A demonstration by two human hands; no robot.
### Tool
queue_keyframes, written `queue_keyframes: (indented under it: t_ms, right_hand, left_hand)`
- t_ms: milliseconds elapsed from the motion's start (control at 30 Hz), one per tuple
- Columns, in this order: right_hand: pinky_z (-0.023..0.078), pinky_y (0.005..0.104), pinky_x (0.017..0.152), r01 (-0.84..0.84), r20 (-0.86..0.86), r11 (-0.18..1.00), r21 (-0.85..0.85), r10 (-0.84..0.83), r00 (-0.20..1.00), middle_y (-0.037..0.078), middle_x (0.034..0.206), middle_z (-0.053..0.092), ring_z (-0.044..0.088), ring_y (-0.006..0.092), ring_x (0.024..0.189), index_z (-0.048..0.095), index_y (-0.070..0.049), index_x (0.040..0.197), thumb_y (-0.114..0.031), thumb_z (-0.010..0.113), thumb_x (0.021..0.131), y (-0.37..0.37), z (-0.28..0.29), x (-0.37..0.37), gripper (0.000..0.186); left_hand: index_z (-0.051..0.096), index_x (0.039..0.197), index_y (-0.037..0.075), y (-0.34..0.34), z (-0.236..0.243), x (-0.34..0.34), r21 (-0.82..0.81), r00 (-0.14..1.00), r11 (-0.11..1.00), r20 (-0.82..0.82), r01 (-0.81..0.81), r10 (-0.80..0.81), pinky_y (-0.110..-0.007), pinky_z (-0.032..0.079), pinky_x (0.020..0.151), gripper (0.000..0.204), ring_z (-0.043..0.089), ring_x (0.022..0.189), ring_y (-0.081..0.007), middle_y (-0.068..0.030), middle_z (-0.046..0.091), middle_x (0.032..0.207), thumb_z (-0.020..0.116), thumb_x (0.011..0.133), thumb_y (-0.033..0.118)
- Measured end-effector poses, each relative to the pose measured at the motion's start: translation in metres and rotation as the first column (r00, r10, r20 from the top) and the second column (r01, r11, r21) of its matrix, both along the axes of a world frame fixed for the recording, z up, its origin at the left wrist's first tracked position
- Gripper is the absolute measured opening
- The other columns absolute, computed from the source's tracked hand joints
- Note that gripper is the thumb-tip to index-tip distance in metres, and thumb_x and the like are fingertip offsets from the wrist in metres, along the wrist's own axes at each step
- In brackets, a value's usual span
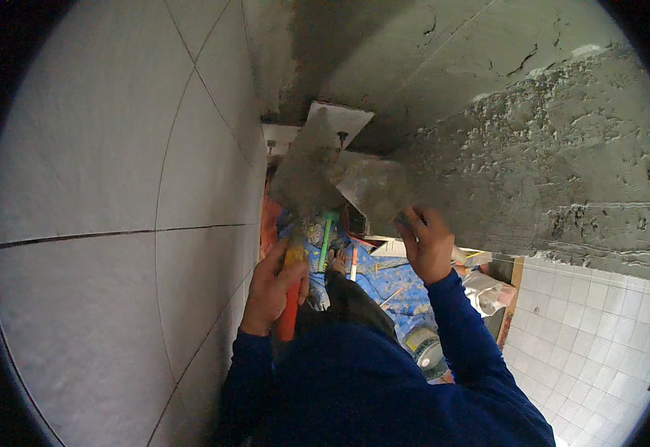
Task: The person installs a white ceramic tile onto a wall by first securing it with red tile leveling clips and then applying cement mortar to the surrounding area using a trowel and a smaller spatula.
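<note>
My left hand [269, 292] is closed around the orange handle of a trowel [287, 307]. Its broad blade, grey with mortar and blurred, points up and away from me. Fingers pinched, my right hand [429, 244] grips the edge of a flat, mortar-smeared plate [375, 186]; its exact kind cannot be made out. The plate is close beside the trowel blade, and I cannot tell whether the two touch. Just to the right of the plate rises a wall [518, 149] of wet grey mortar, smooth in its upper part and rough lower down.
Large pale tiles [86, 149] cover the wall close on my left. Beyond the blade are white tile pieces [347, 118] with dark knobs. Below lie a blue sheet [384, 279], a green stick [325, 242] and a bucket [425, 349]. A white bag [483, 290] sits at right.
</note>
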State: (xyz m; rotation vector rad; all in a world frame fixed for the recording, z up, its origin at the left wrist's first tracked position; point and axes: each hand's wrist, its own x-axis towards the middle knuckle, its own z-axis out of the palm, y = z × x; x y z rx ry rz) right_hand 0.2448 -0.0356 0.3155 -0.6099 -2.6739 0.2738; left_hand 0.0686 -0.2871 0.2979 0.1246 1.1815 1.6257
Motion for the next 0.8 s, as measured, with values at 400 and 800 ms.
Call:
queue_keyframes:
  t_ms: [400,800]
  right_hand:
    - [0.054,0.0392,0.068,-0.074,-0.092,0.940,-0.333,0.046,0.995,0.018,0.098,0.068,0.069,0.0348,0.080,0.070,0.000,0.112,-0.011,0.079,0.085,-0.063,-0.029,0.010,0.030]
    - [0.052,0.0423,0.066,0.083,-0.180,0.995,-0.054,-0.092,0.979,0.018,0.096,0.066,0.066,0.0371,0.080,0.071,-0.006,0.118,-0.016,0.075,0.089,-0.005,-0.039,-0.037,0.030]
  left_hand:
    - [0.047,0.150,0.005,0.005,0.018,0.005,-0.084,0.983,0.995,-0.179,-0.054,0.038,-0.026,0.048,0.056,0.055,0.056,0.063,-0.0092,-0.0024,0.060,0.079,0.065,0.099,0.017]
    - [0.041,0.154,0.002,0.005,-0.003,0.018,-0.198,0.948,0.980,-0.305,0.034,-0.095,-0.026,0.047,0.055,0.062,0.055,0.062,-0.0088,-0.0009,0.059,0.078,0.065,0.099,0.016]
